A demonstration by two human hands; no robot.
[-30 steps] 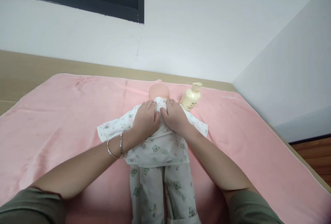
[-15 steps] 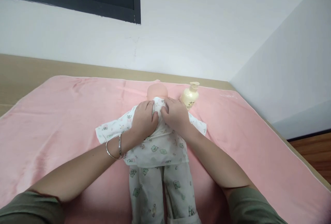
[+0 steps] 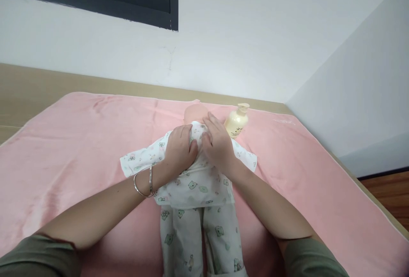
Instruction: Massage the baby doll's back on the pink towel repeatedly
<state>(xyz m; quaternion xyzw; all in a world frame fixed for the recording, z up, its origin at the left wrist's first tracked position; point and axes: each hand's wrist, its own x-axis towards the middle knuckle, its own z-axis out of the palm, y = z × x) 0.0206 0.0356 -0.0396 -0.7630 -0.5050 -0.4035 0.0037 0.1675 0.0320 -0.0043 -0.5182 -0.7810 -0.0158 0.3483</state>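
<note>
A baby doll (image 3: 194,114) with a smooth bare head lies stretched out on a pink blanket, its legs toward me. It wears a white top (image 3: 191,188) and white trousers (image 3: 220,234), both printed with small green animals. My left hand (image 3: 180,147) rests on the left side of the top near the shoulder, fingers laid out and thumb apart. Opposite it, my right hand (image 3: 219,142) is on the right shoulder area, its fingers extended beside the doll's head. Which way the doll faces is hard to tell. Both hands partly cover the upper top.
A cream pump bottle (image 3: 237,120) stands just beyond my right hand, beside the doll's head. The pink blanket (image 3: 79,140) covers most of the wooden surface (image 3: 32,83). Behind it rises a white wall with a dark-framed window (image 3: 128,6) at upper left.
My right hand has shifted slightly toward the doll's head, its fingers a little raised. My left hand stays in place on the top. The whole view has moved slightly.
</note>
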